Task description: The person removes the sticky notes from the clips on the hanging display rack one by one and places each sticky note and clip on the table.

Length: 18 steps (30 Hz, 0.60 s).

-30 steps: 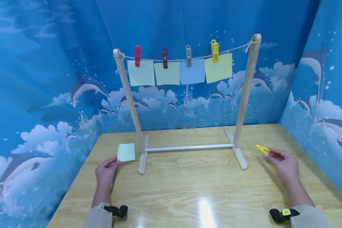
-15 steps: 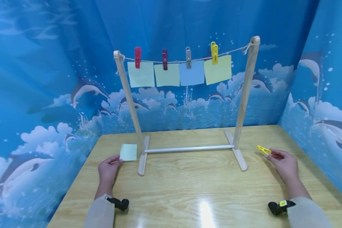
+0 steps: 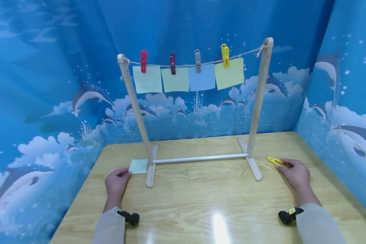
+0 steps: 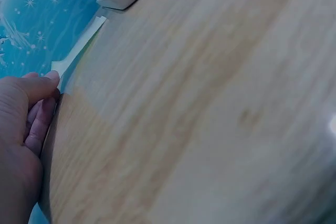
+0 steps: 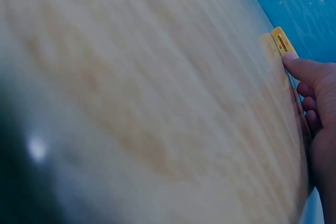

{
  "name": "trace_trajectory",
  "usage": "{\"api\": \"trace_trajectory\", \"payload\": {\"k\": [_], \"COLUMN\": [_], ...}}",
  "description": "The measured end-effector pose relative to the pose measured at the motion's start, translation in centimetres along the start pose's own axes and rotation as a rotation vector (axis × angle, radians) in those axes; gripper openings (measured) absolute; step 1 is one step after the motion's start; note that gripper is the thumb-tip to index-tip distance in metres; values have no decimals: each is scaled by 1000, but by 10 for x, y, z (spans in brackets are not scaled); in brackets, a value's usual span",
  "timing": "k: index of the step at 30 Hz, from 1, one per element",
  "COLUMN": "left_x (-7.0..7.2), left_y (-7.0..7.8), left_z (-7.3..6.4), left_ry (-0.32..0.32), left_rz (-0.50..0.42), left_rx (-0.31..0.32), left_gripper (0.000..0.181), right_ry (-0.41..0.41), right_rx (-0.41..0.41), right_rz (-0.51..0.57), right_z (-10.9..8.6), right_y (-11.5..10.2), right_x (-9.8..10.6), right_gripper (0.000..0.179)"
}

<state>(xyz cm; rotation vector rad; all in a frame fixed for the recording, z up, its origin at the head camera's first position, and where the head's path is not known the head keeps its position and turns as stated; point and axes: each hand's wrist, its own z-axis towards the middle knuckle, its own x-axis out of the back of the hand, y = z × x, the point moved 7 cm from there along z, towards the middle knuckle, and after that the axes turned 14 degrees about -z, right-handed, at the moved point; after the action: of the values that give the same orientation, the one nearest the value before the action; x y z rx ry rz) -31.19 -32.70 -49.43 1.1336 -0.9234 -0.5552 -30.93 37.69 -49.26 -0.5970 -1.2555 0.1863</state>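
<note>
My left hand [image 3: 117, 183] pinches the near left corner of a pale green paper square [image 3: 138, 166], just left of the rack's left foot. The left wrist view shows that paper [image 4: 79, 48] almost edge-on, its corner under the thumb. On the other side, my right hand [image 3: 295, 174] pinches a yellow clothespin [image 3: 274, 161] low over the table, right of the rack's right foot. Thumb and fingers cover one end of the clothespin [image 5: 283, 41] in the right wrist view. Whether paper or clothespin touches the tabletop, I cannot tell.
Between the hands stands a wooden rack [image 3: 259, 98] with a white crossbar [image 3: 201, 158] and a string [image 3: 247, 53]. Several paper squares hang there from clothespins, among them a blue paper [image 3: 202, 78] under a grey clothespin [image 3: 198, 61]. A dolphin-printed curtain [image 3: 183, 30] backs the wooden table [image 3: 186, 200].
The left hand has shifted slightly right with the paper, which now lies flatter and closer to the rack's foot. The right hand and yellow clothespin have moved a little left. The head view has shifted slightly.
</note>
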Motion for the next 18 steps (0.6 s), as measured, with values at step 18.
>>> {"api": "trace_trajectory", "payload": {"k": [18], "left_x": [6], "left_y": [-12], "left_z": [-8], "left_ry": [4], "left_rz": [-208], "left_rx": [102], "left_gripper": [41], "right_ry": [12], "right_rx": [-20], "right_rz": [18], "right_z": [-1], "right_y": [6], "right_x": [-7], "right_gripper": [68]}}
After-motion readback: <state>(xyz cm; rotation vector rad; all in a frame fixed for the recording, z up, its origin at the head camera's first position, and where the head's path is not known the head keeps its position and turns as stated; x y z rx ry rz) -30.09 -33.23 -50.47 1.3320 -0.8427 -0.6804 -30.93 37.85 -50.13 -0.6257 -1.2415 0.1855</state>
